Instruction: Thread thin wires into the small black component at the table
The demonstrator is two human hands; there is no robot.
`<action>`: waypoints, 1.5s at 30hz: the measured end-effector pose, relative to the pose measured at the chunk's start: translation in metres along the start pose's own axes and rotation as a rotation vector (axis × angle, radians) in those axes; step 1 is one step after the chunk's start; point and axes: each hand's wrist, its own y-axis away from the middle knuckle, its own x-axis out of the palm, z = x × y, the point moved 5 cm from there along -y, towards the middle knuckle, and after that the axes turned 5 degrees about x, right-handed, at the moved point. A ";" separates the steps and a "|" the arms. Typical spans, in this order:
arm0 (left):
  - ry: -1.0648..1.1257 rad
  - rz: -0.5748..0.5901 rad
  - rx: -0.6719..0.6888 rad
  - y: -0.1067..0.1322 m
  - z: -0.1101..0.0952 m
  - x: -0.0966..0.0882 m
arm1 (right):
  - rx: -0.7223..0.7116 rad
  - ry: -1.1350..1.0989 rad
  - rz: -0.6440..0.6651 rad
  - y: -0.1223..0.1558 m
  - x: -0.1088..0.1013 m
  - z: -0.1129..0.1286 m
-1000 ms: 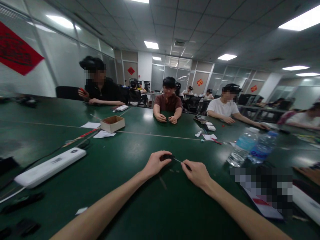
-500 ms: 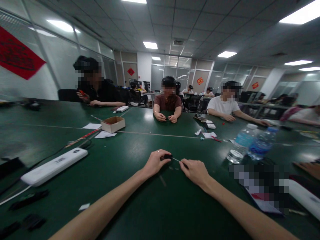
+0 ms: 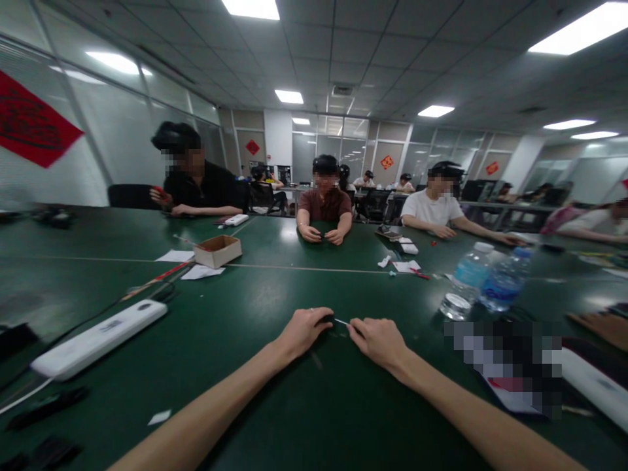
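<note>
Both my hands rest on the green table [image 3: 275, 405] in front of me. My left hand [image 3: 305, 330] is closed around a small black part, mostly hidden under the fingers. My right hand [image 3: 380, 340] is closed in a pinch on a thin tool whose light metal tip [image 3: 341, 322] shows in the short gap between the two hands. The tip points toward the left hand's fingers.
A white power strip [image 3: 95, 339] lies at the left. A small cardboard box [image 3: 218, 251] and papers sit further back. Two water bottles [image 3: 483, 281] lie at the right beside a blurred patch. Several other people sit across the table.
My hands have come closer together and lower on the table. The black part is now covered by my left fingers and less of the thin tool shows.
</note>
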 end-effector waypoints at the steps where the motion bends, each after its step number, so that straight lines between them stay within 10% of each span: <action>1: 0.020 -0.002 -0.009 0.000 -0.001 -0.001 | -0.008 -0.026 -0.006 0.000 0.000 -0.001; 13: 0.399 -0.112 -0.149 0.004 -0.006 -0.022 | -0.073 -0.330 -0.067 0.001 -0.005 -0.007; 21: 0.549 0.012 -0.097 -0.003 -0.023 -0.001 | -0.136 -0.387 -0.097 0.000 -0.009 0.009; 33: 0.853 -0.148 -0.270 -0.004 -0.002 -0.009 | 0.072 -0.406 -0.111 -0.005 -0.007 -0.002; 45: 0.916 -0.173 -0.289 -0.004 0.008 -0.003 | -0.010 -0.385 -0.131 -0.004 -0.016 0.007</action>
